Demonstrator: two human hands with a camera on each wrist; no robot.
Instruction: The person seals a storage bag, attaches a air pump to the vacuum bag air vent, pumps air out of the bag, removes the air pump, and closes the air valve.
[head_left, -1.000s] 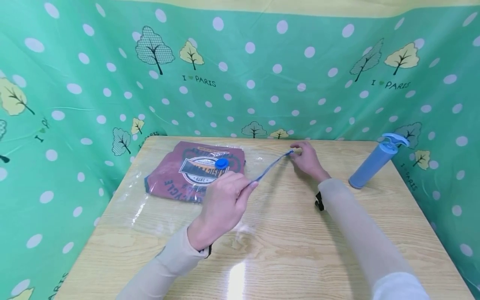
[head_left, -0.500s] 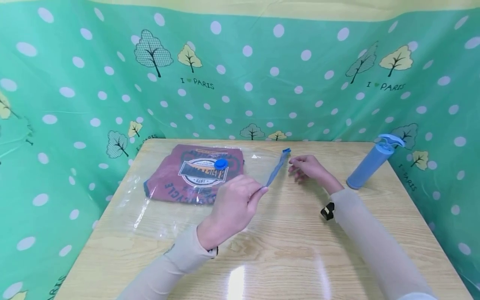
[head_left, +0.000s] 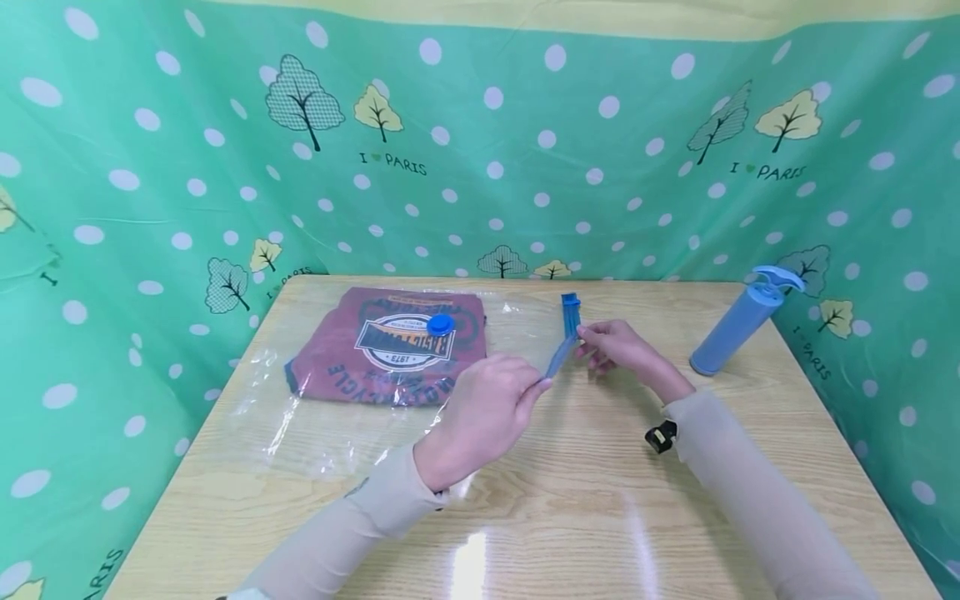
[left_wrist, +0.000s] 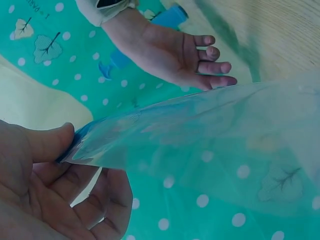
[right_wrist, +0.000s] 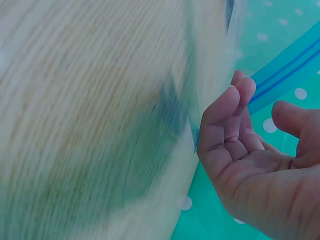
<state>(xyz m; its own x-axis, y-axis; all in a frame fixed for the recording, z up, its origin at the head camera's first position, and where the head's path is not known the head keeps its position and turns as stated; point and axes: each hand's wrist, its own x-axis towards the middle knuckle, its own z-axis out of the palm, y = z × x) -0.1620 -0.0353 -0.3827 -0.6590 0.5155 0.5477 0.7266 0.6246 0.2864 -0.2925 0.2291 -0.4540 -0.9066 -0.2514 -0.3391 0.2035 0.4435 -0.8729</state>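
The step in hand looks like working along the blue strip [head_left: 572,321] at the edge of a clear bag [head_left: 281,429], which lies on the desk [head_left: 577,508] with a folded maroon shirt [head_left: 330,350] inside and a blue cap [head_left: 441,325] on top. The left hand [head_left: 483,417] pinches the strip's near end between thumb and fingers, holding it up; the right hand [head_left: 622,350] is loosely bent beside the strip, thumb apart from the fingers, and I cannot tell whether it touches. The next move probably calls for drawing the strip straight with the left hand while the right takes hold near the small blue clip [head_left: 571,299] at the far end. A blue pump [head_left: 737,329] stands at the right; the desk's pale wood grain shows 2 glare streaks, and a green curtain [head_left: 525,108] with white dots and printed trees hangs behind.
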